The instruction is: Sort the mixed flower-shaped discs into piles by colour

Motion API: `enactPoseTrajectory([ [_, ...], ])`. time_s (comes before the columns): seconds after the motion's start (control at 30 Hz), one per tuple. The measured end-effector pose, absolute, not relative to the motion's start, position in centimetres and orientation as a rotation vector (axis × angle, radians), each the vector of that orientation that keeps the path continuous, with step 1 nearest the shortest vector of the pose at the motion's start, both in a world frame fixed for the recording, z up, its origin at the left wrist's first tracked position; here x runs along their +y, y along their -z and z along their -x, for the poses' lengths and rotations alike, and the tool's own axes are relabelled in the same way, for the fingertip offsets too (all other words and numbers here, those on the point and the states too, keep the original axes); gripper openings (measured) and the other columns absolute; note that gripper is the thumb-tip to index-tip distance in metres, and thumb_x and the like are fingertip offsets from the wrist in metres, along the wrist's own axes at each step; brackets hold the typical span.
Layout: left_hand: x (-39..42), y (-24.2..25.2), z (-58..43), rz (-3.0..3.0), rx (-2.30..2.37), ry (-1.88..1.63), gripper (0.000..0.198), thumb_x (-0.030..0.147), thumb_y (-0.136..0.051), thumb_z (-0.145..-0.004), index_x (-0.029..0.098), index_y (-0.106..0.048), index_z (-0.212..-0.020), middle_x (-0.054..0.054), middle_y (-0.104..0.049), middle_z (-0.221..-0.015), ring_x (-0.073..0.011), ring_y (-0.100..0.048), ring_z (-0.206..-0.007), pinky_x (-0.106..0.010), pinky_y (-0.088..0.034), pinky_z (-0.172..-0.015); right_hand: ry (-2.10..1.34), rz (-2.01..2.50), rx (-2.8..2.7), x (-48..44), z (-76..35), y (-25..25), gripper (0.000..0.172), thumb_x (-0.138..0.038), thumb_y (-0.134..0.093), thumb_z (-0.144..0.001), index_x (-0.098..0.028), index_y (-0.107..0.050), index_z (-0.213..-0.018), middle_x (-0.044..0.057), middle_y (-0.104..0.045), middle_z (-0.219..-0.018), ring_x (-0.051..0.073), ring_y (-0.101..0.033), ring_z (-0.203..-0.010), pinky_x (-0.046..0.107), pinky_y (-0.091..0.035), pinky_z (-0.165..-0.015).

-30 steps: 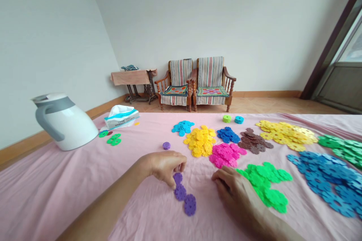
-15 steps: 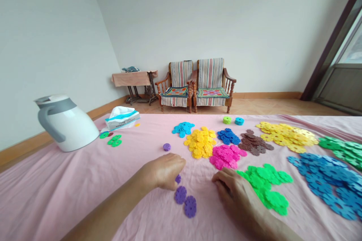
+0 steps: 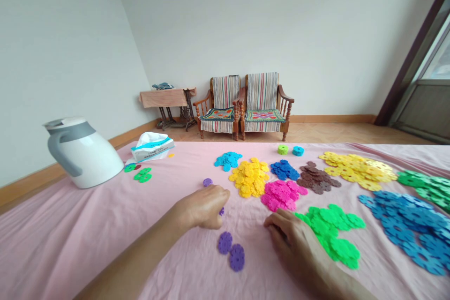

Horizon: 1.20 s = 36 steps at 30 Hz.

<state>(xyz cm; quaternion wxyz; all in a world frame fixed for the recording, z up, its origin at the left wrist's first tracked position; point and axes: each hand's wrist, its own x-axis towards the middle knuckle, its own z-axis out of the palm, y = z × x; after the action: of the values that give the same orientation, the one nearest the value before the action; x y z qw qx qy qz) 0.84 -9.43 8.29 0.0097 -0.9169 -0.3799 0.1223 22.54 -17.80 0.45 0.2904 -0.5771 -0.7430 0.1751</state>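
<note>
My left hand (image 3: 206,206) is curled with its fingers closed over a purple snowflake disc (image 3: 221,211) that peeks out under the fingertips. Just nearer lie two purple discs (image 3: 231,250) flat on the pink cloth (image 3: 105,225). One more purple disc (image 3: 207,182) lies just beyond the hand. My right hand (image 3: 293,239) rests palm down on the cloth, fingers slightly bent, touching the near edge of the bright green disc pile (image 3: 332,232).
Piles of discs spread to the right: yellow (image 3: 249,177), pink (image 3: 281,193), dark blue (image 3: 284,169), brown (image 3: 314,177), cyan (image 3: 228,159), large yellow (image 3: 356,166), large blue (image 3: 408,225). A white kettle (image 3: 82,152) and tissue pack (image 3: 152,146) stand at the left.
My left hand has drawn the top purple disc away from the other two, moving it up and slightly left toward the lone purple disc. My right hand has stayed put.
</note>
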Motion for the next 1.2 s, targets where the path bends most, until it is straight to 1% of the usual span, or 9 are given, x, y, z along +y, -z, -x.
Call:
enactPoseTrajectory([
  [0.23,-5.1,-8.8,2.9,2.772,-1.431,0.022,0.014,0.013,-0.051,-0.061,0.018,-0.052,-0.074,-0.001,-0.062,-0.074,-0.0158,-0.058,-0.069,-0.021,-0.039,-0.057,-0.446,1.529,-1.998,-17.8,-22.5,-0.7,0.024,-0.015,-0.039,-0.084,-0.020,-0.062,-0.079,0.001,-0.060,-0.076,0.014,-0.055,-0.072,0.026,-0.038,-0.067],
  [0.4,-3.3,-7.7,4.6,2.709,-1.518,0.141,0.013,0.016,-0.054,-0.065,0.018,-0.056,-0.078,-0.001,-0.063,-0.074,-0.0149,-0.057,-0.069,-0.021,-0.038,-0.058,-0.435,1.527,-2.009,-17.8,-22.5,-0.7,0.025,-0.016,-0.039,-0.085,-0.020,-0.062,-0.079,0.001,-0.059,-0.076,0.015,-0.055,-0.073,0.027,-0.038,-0.066],
  [0.57,-3.0,-7.0,4.6,2.752,-1.506,0.142,0.011,0.014,-0.053,-0.068,0.018,-0.059,-0.076,0.000,-0.064,-0.074,-0.0138,-0.058,-0.069,-0.021,-0.039,-0.062,-0.441,1.536,-2.014,-17.9,-22.5,-0.7,0.024,-0.015,-0.039,-0.084,-0.020,-0.062,-0.078,0.001,-0.060,-0.077,0.015,-0.055,-0.073,0.027,-0.038,-0.066],
  [0.77,-3.0,-7.4,4.8,2.743,-1.489,0.205,0.010,0.015,-0.051,-0.071,0.017,-0.060,-0.073,-0.001,-0.065,-0.072,-0.0139,-0.058,-0.068,-0.020,-0.037,-0.060,-0.445,1.529,-2.012,-17.8,-22.5,-0.7,0.024,-0.016,-0.039,-0.085,-0.020,-0.061,-0.079,0.001,-0.060,-0.077,0.015,-0.056,-0.072,0.027,-0.038,-0.067],
  [0.93,-3.5,-7.9,5.0,2.768,-1.555,0.003,0.009,0.014,-0.053,-0.068,0.018,-0.061,-0.065,-0.001,-0.065,-0.068,-0.0149,-0.058,-0.064,-0.021,-0.034,-0.054,-0.439,1.528,-2.009,-17.8,-22.5,-0.6,0.024,-0.015,-0.039,-0.084,-0.020,-0.062,-0.078,0.001,-0.060,-0.076,0.015,-0.056,-0.071,0.026,-0.038,-0.066],
  [1.0,-3.9,-8.0,4.6,2.779,-1.538,-0.040,0.012,0.012,-0.054,-0.066,0.019,-0.062,-0.070,-0.001,-0.065,-0.071,-0.0154,-0.059,-0.066,-0.021,-0.034,-0.054,-0.435,1.530,-2.008,-17.9,-22.5,-0.6,0.024,-0.016,-0.039,-0.085,-0.020,-0.062,-0.078,0.001,-0.060,-0.076,0.015,-0.056,-0.072,0.026,-0.038,-0.066],
  [1.07,-4.2,-8.0,4.2,2.799,-1.481,-0.046,0.020,0.009,-0.054,-0.066,0.021,-0.062,-0.080,-0.001,-0.066,-0.077,-0.0160,-0.060,-0.072,-0.021,-0.035,-0.058,-0.435,1.531,-2.011,-17.9,-22.5,-0.6,0.025,-0.016,-0.039,-0.085,-0.020,-0.062,-0.079,0.002,-0.060,-0.077,0.015,-0.056,-0.072,0.026,-0.038,-0.066],
  [1.13,-4.4,-7.8,3.7,2.831,-1.405,-0.069,0.029,0.007,-0.053,-0.067,0.023,-0.060,-0.091,-0.002,-0.066,-0.086,-0.0171,-0.061,-0.080,-0.021,-0.038,-0.064,-0.433,1.529,-2.010,-17.9,-22.5,-0.6,0.025,-0.016,-0.039,-0.084,-0.020,-0.062,-0.079,0.001,-0.060,-0.076,0.015,-0.056,-0.072,0.026,-0.038,-0.066],
  [1.2,-4.4,-7.3,3.4,2.854,-1.338,-0.106,0.033,0.006,-0.053,-0.069,0.023,-0.058,-0.097,-0.003,-0.066,-0.094,-0.0186,-0.060,-0.088,-0.023,-0.040,-0.071,-0.433,1.525,-2.009,-17.8,-22.6,-0.5,0.025,-0.016,-0.039,-0.084,-0.021,-0.062,-0.079,0.001,-0.060,-0.077,0.015,-0.056,-0.072,0.026,-0.038,-0.066],
])
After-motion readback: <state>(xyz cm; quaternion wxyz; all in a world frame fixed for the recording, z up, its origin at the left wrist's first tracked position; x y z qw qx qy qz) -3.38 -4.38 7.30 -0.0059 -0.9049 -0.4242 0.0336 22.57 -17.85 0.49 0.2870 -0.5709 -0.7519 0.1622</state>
